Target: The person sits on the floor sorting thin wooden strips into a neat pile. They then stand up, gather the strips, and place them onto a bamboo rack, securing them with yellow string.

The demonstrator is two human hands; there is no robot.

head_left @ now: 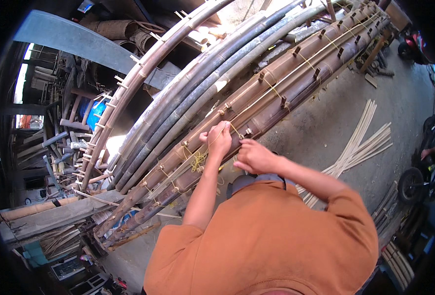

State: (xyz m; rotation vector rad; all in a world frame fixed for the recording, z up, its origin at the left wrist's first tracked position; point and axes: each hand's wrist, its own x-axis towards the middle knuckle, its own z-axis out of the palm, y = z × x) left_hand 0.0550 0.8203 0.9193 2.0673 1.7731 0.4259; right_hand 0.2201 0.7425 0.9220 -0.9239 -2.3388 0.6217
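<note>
Two long brown bamboo poles run side by side in front of me: a far pole [279,70] and a near pole [265,119]. Short pegs stick up from both, and yellow cord is laced across them. My left hand [219,140], its fingers closed on the cord, is over the far pole. At the near pole's edge, my right hand [256,157] pinches the cord beside a peg [248,132]. Between the two hands the yellow cord [234,130] is stretched taut. A loose tangle of yellow cord [197,160] hangs under my left wrist.
Several grey curved poles [178,93] lie beyond the bamboo. Farther left, a curved frame with light pegs [129,81] stands upright. A bundle of pale strips [357,145] rests on the concrete floor at right, near a wheel [410,185]. Stacked wood lines the left side.
</note>
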